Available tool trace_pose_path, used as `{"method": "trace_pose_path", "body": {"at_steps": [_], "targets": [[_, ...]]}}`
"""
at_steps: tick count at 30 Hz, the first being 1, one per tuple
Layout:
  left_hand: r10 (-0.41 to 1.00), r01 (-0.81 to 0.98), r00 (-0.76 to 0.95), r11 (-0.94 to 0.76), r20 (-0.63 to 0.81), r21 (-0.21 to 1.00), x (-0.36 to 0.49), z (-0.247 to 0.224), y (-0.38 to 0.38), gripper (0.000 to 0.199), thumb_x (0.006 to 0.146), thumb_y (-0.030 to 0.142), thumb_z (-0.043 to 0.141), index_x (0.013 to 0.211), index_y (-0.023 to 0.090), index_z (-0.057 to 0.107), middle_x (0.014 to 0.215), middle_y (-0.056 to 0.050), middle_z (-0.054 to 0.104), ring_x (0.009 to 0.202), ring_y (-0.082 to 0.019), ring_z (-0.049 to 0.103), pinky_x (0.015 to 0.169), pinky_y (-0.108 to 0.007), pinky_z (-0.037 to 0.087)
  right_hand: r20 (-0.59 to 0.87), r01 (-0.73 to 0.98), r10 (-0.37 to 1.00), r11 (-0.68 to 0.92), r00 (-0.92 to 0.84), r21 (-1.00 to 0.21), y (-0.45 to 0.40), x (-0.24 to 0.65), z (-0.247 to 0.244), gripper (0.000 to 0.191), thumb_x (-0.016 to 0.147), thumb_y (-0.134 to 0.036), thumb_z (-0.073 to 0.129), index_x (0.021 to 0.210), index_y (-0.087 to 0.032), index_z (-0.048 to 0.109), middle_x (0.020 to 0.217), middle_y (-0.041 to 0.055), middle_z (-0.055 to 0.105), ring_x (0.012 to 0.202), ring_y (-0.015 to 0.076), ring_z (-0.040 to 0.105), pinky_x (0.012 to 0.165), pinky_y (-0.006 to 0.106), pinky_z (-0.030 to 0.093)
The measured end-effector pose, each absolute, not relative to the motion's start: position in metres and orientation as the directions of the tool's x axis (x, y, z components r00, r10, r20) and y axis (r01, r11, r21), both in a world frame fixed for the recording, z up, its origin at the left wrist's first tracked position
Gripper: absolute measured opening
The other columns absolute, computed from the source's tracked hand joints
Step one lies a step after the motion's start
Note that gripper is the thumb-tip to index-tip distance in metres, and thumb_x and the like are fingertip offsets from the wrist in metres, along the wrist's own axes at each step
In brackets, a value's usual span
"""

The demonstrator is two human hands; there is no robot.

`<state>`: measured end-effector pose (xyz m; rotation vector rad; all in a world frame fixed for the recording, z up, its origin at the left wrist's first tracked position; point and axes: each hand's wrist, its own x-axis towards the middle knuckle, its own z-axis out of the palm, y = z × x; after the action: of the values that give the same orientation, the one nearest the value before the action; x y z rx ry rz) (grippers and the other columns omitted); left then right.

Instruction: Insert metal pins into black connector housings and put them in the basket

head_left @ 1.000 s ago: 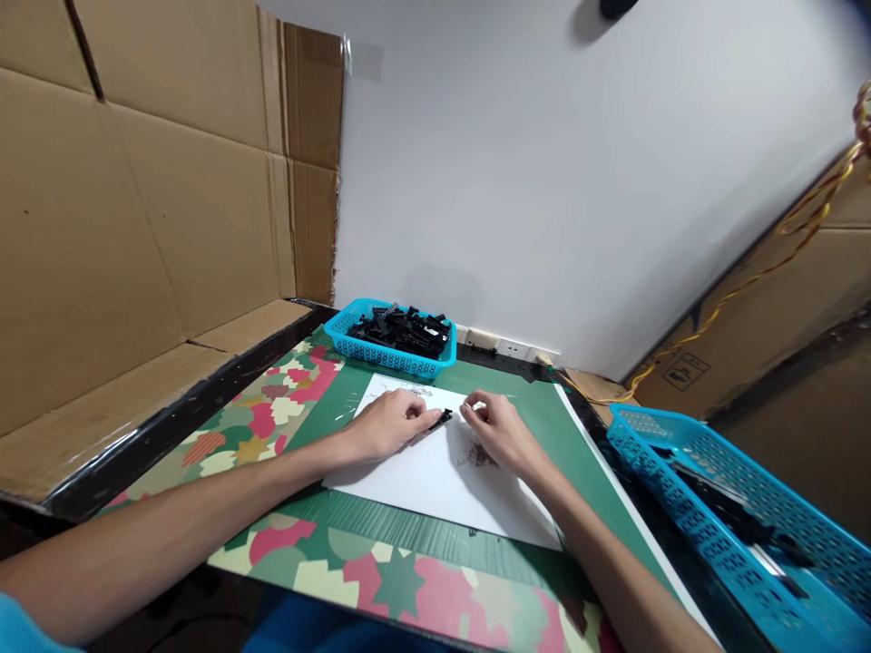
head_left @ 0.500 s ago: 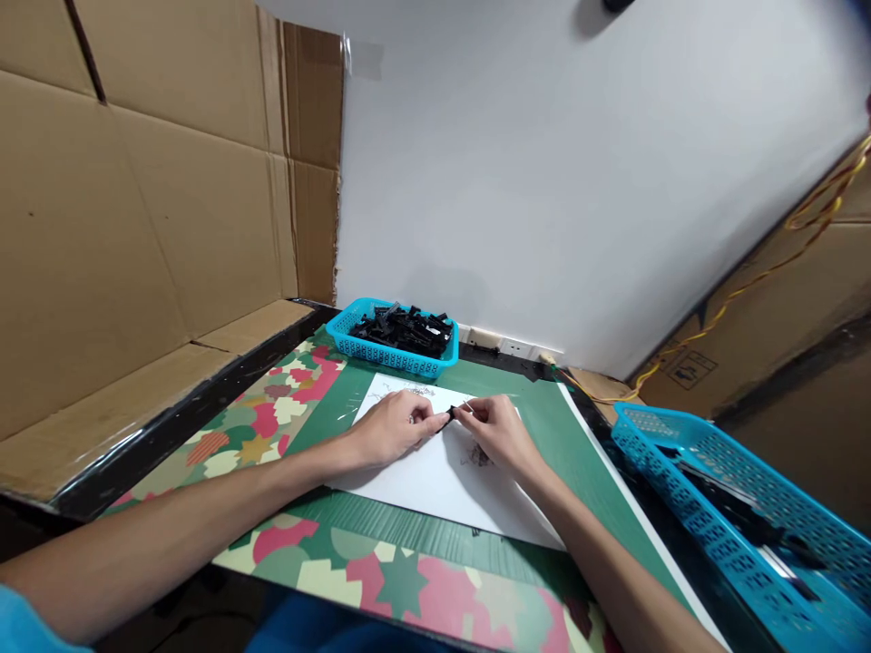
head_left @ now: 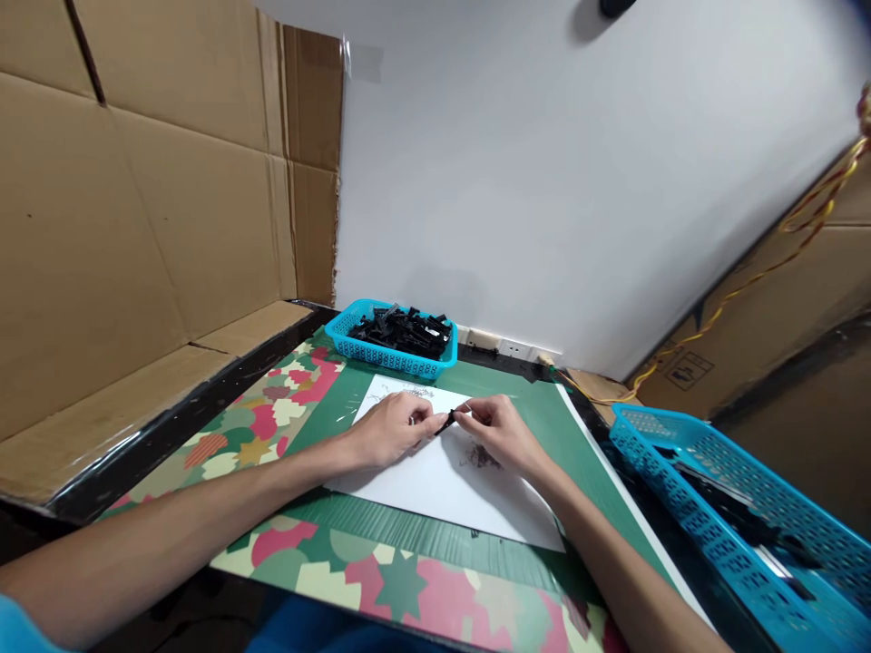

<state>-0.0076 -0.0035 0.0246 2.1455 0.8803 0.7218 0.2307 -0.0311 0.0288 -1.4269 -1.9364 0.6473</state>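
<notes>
Over a white sheet point(head_left: 435, 490), both my hands meet at a small black piece point(head_left: 447, 421). My left hand point(head_left: 398, 428) pinches it between thumb and forefinger from the left. The fingertips of my right hand point(head_left: 498, 428) are closed together at the piece's right end; whether they also hold something tiny cannot be made out. Small dark bits point(head_left: 482, 455) lie in a loose pile on the sheet beneath my right hand. A second scatter of bits point(head_left: 415, 392) is at the sheet's far edge, beyond my left hand.
A blue basket point(head_left: 391, 361) heaped with black pieces stands at the back. Another blue basket point(head_left: 687, 517) with black and silvery long parts is at the right. Cardboard point(head_left: 150, 181) walls the left side. Yellow-red wires point(head_left: 731, 295) run down to sockets point(head_left: 515, 347) at the white wall.
My hands stay almost in place at the black piece. A thin sliver seen by my right fingertips before is no longer visible.
</notes>
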Motion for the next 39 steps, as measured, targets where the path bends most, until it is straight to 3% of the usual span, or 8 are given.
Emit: {"method": "trace_pose_path", "body": {"at_steps": [8,15,22,30,39], "targets": [[0.766,0.267,0.597,-0.472,0.24,0.84,-0.006,0.026,-0.002,0.057,0.103,0.062,0.05,0.066,0.019,0.055,0.059,0.003,0.052,0.055,-0.012,0.046,0.055,-0.026,0.031,0.274,0.579,0.947,0.321,-0.171,-0.749,-0.026,0.24,0.021,0.048,0.094,-0.055,0.066,0.077,-0.012,0.079,0.059,-0.0041,0.032,0.057,0.0111,0.024,0.052,0.027,0.016],[0.783,0.146,0.581,-0.367,0.22,0.919,-0.004,0.018,0.002,0.061,0.101,0.073,0.045,0.078,0.019,0.059,0.06,0.004,0.052,0.044,-0.009,0.039,0.042,-0.024,0.027,0.353,0.5,0.935,0.325,-0.042,-0.803,-0.026,0.236,0.017,0.051,0.093,-0.059,0.07,0.076,-0.012,0.075,0.061,-0.0048,0.031,0.058,0.0114,0.024,0.053,0.028,0.017],[0.774,0.094,0.597,-0.33,0.212,0.939,-0.004,0.017,0.001,0.06,0.099,0.073,0.051,0.074,0.019,0.057,0.055,0.005,0.048,0.043,-0.008,0.037,0.042,-0.023,0.027,0.322,0.453,0.943,0.324,-0.084,-0.831,-0.026,0.232,0.016,0.048,0.097,-0.06,0.065,0.087,-0.014,0.075,0.061,-0.0047,0.038,0.053,0.0104,0.029,0.049,0.026,0.021],[0.774,0.046,0.603,-0.274,0.192,0.961,-0.005,0.022,0.001,0.06,0.098,0.074,0.052,0.078,0.018,0.06,0.058,0.004,0.052,0.043,-0.008,0.039,0.042,-0.023,0.026,0.372,0.493,0.924,0.367,-0.093,-0.789,-0.033,0.234,0.028,0.049,0.095,-0.06,0.066,0.087,-0.012,0.075,0.062,-0.0042,0.034,0.058,0.0117,0.027,0.05,0.027,0.02],[0.78,0.001,0.604,-0.205,0.162,0.979,-0.001,0.016,0.004,0.06,0.094,0.076,0.055,0.084,0.018,0.059,0.062,0.005,0.053,0.042,-0.006,0.04,0.04,-0.021,0.026,0.492,0.555,0.871,0.403,0.014,-0.728,-0.038,0.228,0.031,0.045,0.096,-0.056,0.065,0.084,-0.013,0.074,0.062,-0.0035,0.034,0.058,0.0124,0.026,0.052,0.028,0.02]]}}
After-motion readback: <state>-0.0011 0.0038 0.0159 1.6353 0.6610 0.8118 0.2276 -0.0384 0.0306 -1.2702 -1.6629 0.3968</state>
